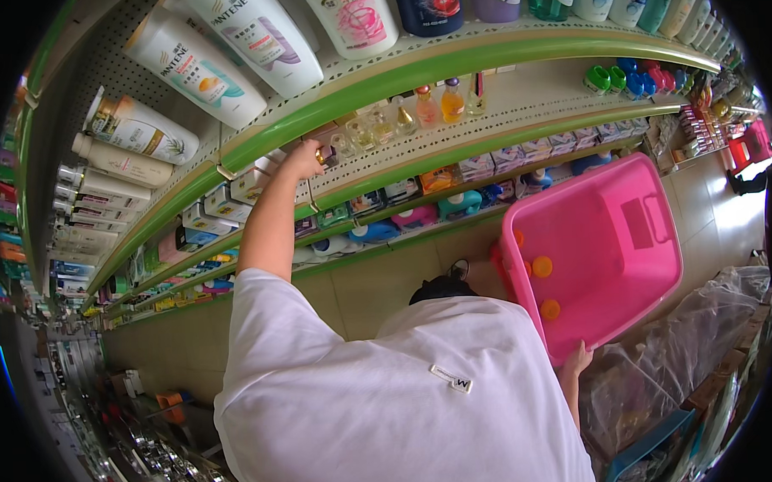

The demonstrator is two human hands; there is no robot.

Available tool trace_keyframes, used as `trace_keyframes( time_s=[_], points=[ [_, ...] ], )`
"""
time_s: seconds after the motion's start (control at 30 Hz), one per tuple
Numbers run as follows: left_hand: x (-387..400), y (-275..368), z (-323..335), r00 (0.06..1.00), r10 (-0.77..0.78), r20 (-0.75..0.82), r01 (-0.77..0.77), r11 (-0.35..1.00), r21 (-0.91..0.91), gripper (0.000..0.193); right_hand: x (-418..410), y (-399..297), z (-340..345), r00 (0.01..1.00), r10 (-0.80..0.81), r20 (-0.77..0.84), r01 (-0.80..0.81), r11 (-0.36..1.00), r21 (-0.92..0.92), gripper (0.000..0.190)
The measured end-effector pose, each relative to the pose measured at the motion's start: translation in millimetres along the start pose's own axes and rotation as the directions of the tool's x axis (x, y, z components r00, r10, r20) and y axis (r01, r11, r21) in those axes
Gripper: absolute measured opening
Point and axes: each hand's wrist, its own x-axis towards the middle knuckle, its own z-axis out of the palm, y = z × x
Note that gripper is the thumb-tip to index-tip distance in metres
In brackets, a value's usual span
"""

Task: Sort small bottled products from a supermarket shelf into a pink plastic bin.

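Observation:
My left hand (305,159) reaches onto the middle shelf, its fingers closed around a small glass bottle with a dark, gold-trimmed part (325,156). Just right of it stand several clear perfume bottles (360,135), then a pink one (426,107) and an amber one (452,101). At the lower right, my right hand (577,358) grips the near rim of a large pink plastic tub (593,249). Orange round pieces (542,267) show at the tub's left side.
Large shampoo bottles (195,72) line the shelf above, whose green edge (381,91) overhangs my left arm. Boxed goods (476,166) and detergent bottles (459,204) fill lower shelves. Plastic-wrapped goods (670,352) lie right of the tub. Metalware (157,450) stands at the lower left.

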Motion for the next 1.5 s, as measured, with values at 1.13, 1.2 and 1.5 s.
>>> trace_keyframes(
  time_s=[1.13,1.2,1.5],
  points=[
    [-8,10,-5,0.999,0.047,-0.009,-0.047,0.997,0.054,0.049,-1,2,-1,1.000,-0.020,-0.009,0.020,1.000,0.004,0.033],
    [-11,11,-7,0.999,0.035,-0.019,-0.035,0.999,0.017,0.053,-2,2,-1,0.999,-0.042,-0.015,0.042,0.999,0.028,0.033],
    [12,37,-12,0.991,0.126,-0.047,-0.134,0.923,-0.361,0.062,-2,2,0,0.999,0.005,-0.033,-0.004,1.000,0.022,0.033]
  ],
)
